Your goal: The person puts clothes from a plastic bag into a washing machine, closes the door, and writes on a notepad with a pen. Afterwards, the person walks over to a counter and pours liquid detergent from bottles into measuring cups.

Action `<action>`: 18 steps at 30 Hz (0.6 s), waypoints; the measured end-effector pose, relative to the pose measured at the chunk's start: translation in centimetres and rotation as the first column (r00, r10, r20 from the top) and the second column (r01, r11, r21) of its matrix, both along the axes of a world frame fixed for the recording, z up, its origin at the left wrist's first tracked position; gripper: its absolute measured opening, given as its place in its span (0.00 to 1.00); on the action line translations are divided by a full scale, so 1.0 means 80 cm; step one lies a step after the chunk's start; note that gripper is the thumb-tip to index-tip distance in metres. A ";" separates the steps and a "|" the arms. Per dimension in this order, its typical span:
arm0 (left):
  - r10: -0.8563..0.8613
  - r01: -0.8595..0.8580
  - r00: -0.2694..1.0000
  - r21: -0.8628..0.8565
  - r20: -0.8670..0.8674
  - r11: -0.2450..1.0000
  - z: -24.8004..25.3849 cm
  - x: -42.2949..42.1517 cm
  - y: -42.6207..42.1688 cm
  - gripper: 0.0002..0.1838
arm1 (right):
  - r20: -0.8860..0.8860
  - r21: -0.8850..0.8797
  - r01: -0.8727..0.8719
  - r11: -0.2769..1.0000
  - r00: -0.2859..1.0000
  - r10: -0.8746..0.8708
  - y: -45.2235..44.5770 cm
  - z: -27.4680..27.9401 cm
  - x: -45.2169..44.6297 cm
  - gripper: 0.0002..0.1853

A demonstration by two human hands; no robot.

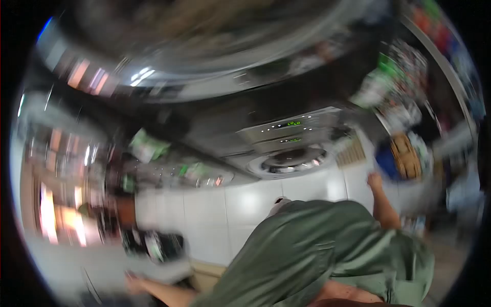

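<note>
At the lower left of the head view my left hand [135,283] hangs out from the body, smeared by motion, its fingers not clear. Over on the right my right hand [375,180] is held low, close to a wicker basket [405,156] with a blue item [386,159] beside it. Its fingers are too blurred to make out. Green trousers [302,240] fill the lower middle, between both hands. Whether either hand holds anything is not visible.
Large dark machine with a round glass door [204,30] across the top. Below it, a smaller machine panel [291,125] shows green digits above a round door [294,159]. White floor tiles [204,210] lie ahead. Packets [148,146] at left; dark bags [153,244] lower left.
</note>
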State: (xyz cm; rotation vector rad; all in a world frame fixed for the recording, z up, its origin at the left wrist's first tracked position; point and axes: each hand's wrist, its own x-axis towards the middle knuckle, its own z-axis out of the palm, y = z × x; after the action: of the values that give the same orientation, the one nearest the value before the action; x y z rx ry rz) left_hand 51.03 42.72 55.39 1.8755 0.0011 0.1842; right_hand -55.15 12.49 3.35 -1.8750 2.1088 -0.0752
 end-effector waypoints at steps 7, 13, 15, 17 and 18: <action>-0.823 0.844 0.518 0.292 -0.234 0.449 -0.190 -0.327 -0.472 0.20 | 0.509 0.398 -0.005 0.917 0.833 -0.217 0.033 0.138 0.101 0.14; -0.819 0.896 -0.202 0.235 -0.538 -0.376 -0.293 -0.648 -0.601 0.20 | 0.409 0.247 0.491 0.835 0.729 -0.549 0.161 0.096 0.030 0.16; -0.737 0.841 -0.319 0.181 -0.596 -0.510 -0.314 -0.722 -0.615 0.20 | 0.403 0.299 0.639 0.708 0.588 -0.701 0.215 0.127 -0.008 0.15; -0.659 0.781 -0.392 0.146 -0.642 -0.607 -0.333 -0.782 -0.622 0.20 | 0.466 0.332 0.782 0.527 0.350 -0.813 0.278 0.127 -0.040 0.15; -0.625 0.761 -0.412 0.127 -0.663 -0.636 -0.342 -0.804 -0.623 0.20 | 0.343 0.292 0.835 0.466 0.364 -0.866 0.307 0.128 -0.048 0.14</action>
State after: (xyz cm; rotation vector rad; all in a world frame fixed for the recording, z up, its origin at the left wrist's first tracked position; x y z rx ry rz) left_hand -13.33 -7.16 28.00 1.6880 -1.9794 -1.6539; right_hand -59.03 37.07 13.59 -0.3952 2.4082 -0.6049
